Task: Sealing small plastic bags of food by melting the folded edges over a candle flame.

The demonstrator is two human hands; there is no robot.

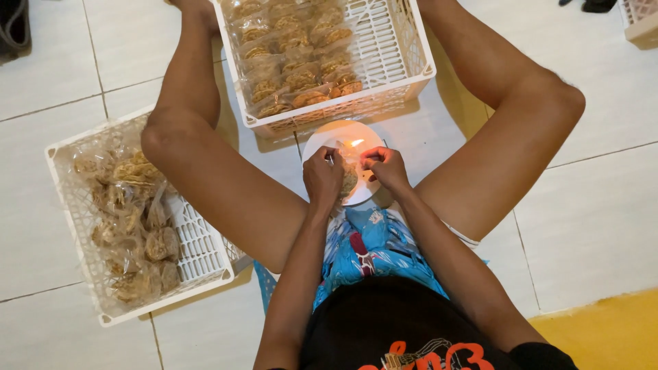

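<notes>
Closest to us are our black shirt with its orange print (418, 353) and the blue patterned shorts (370, 250), and our forearms run forward from there between our bent knees. Our left hand (322, 177) and right hand (386, 166) meet over a white plate (322, 140) on the tiled floor (589, 205). Both hands are closed in a pinch on a small clear packet of snacks (349, 175), one at each side of it, holding its top edge just beside a small flame (356, 142) that burns on the plate. What the flame rises from we cannot tell. To our left, partly under our left leg, a white plastic basket (65, 205) holds loose clear packets of brown snacks (133, 226). Farther off, just beyond the plate, a second white basket (404, 65) holds similar packets lined up in tidy rows (295, 58). Another basket's corner (641, 24) shows at the far right.
</notes>
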